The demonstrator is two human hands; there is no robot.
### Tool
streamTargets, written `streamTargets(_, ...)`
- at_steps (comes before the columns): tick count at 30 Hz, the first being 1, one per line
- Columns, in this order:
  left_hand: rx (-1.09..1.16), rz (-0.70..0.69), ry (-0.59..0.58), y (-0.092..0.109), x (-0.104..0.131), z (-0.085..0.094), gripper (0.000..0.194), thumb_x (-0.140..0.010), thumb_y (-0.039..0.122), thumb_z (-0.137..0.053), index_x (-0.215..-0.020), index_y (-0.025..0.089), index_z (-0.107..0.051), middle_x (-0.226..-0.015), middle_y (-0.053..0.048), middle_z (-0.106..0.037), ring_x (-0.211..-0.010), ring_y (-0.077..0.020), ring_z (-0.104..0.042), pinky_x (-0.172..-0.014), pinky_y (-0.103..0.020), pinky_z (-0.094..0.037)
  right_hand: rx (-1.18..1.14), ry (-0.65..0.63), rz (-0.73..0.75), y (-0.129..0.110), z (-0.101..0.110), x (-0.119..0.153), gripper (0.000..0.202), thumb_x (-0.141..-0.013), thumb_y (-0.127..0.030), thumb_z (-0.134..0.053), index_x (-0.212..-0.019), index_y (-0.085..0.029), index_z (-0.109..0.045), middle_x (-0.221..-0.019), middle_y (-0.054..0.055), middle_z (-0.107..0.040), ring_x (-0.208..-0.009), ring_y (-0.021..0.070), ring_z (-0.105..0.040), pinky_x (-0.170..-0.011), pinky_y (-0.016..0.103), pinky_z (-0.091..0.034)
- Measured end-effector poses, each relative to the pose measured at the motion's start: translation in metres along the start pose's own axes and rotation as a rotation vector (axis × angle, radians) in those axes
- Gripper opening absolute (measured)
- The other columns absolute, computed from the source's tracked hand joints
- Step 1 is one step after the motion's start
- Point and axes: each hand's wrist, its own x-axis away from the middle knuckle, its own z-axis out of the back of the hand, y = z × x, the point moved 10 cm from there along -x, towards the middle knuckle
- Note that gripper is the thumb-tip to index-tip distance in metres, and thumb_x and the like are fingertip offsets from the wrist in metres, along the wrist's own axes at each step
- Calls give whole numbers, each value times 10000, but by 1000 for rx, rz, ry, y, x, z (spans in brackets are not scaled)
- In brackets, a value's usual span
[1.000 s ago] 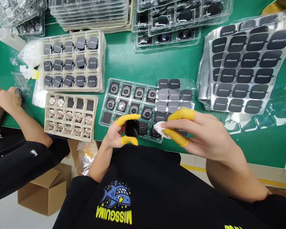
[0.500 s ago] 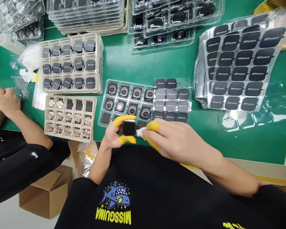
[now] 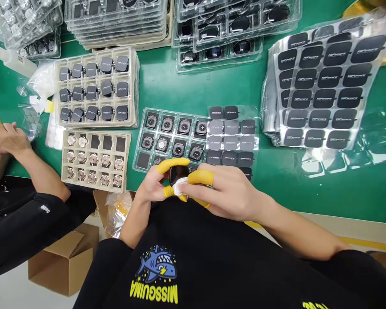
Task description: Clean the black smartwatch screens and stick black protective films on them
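My left hand (image 3: 157,182), with yellow covers on thumb and forefinger, grips a black square watch body (image 3: 177,172) by its edges. A white cloth (image 3: 179,185) is pinched in my right hand (image 3: 225,191) and lies against the lower part of the watch's dark face. Yellow covers are on fingers of the right hand too. Just beyond both hands is a clear tray (image 3: 138,146) with black square watch pieces in its pockets. A sheet of black square stickers (image 3: 231,127) overlaps the tray's right side.
Trays of capped pieces (image 3: 91,92) and of round rose-gold watches (image 3: 93,159) stand at the left. Stacked trays (image 3: 116,21) line the back. More sticker sheets (image 3: 323,98) lie at the right. Another person's hands (image 3: 11,137) are at the far left.
My right hand has brought the white cloth left, from beside the watch onto its face. The watch now looks partly covered by cloth and fingers. The other person's hands have shifted slightly.
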Motion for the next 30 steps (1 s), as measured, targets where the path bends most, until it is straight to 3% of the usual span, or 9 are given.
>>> streamTargets(2,-25,-43,-32,3,1,-3,779,-867,665,-945,-1481,234,-736,-1134,-76,-869,-918,-234,-838,-809,-320,-704,27,27,17,0,-3,-4,200,-1145,-143,-597,-1146,-214,-784,-829,8,-755,-730,150,-625,-598,294,-417)
streamTargets(5,4,-34,21,-3,4,1,860,-812,729,-962,-1470,225,-731,-1231,-112,-864,-1036,-289,-854,-907,-373,-723,127,70,-13,8,-9,-2,206,-1138,-159,-609,-1202,-242,-787,-883,19,-792,-749,154,-658,-601,289,-426)
streamTargets(9,132,24,139,-16,13,12,845,-848,752,-920,-1488,247,-697,-967,-26,-809,-650,-157,-733,-595,-276,-653,296,92,-161,38,-14,13,173,-1117,-179,-630,-1115,-220,-799,-823,31,-754,-684,162,-651,-534,305,-367)
streamTargets(12,190,13,153,-17,15,13,852,-855,744,-919,-1510,254,-681,-857,15,-742,-508,-103,-607,-446,-225,-533,213,164,-260,52,-5,26,122,-1080,-190,-704,-1147,-242,-791,-842,19,-754,-671,162,-663,-551,296,-423)
streamTargets(15,155,17,157,-15,11,12,893,-805,788,-932,-1469,234,-711,-863,0,-754,-577,-130,-662,-515,-243,-578,8,228,-230,41,4,28,280,-1036,-161,-770,-1287,-283,-760,-945,16,-796,-752,165,-712,-653,284,-519)
streamTargets(19,86,-30,157,-4,6,11,880,-784,813,-932,-1419,229,-755,-983,-30,-810,-764,-179,-759,-685,-279,-655,-105,115,-97,16,-3,15,256,-1053,-145,-721,-1286,-244,-754,-950,28,-792,-756,163,-686,-636,285,-497)
streamTargets(24,-17,27,68,-16,10,5,811,-824,694,-967,-1456,235,-747,-1058,-49,-851,-868,-218,-813,-807,-323,-695,-53,47,-34,8,-13,5,176,-1085,-133,-665,-1187,-202,-791,-888,39,-771,-752,165,-647,-613,282,-460)
streamTargets(27,-67,57,24,-29,13,-2,848,-764,769,-970,-1384,226,-771,-1035,-55,-850,-875,-246,-816,-819,-365,-716,44,50,-57,12,-19,0,220,-1105,-150,-626,-1176,-238,-814,-879,33,-756,-762,165,-641,-603,281,-421)
streamTargets(30,-18,64,85,-33,17,0,915,-780,816,-934,-1432,212,-721,-1117,-87,-848,-885,-251,-823,-755,-350,-722,169,69,-143,24,-23,1,250,-1120,-169,-581,-1128,-233,-822,-838,34,-730,-728,163,-627,-572,290,-378)
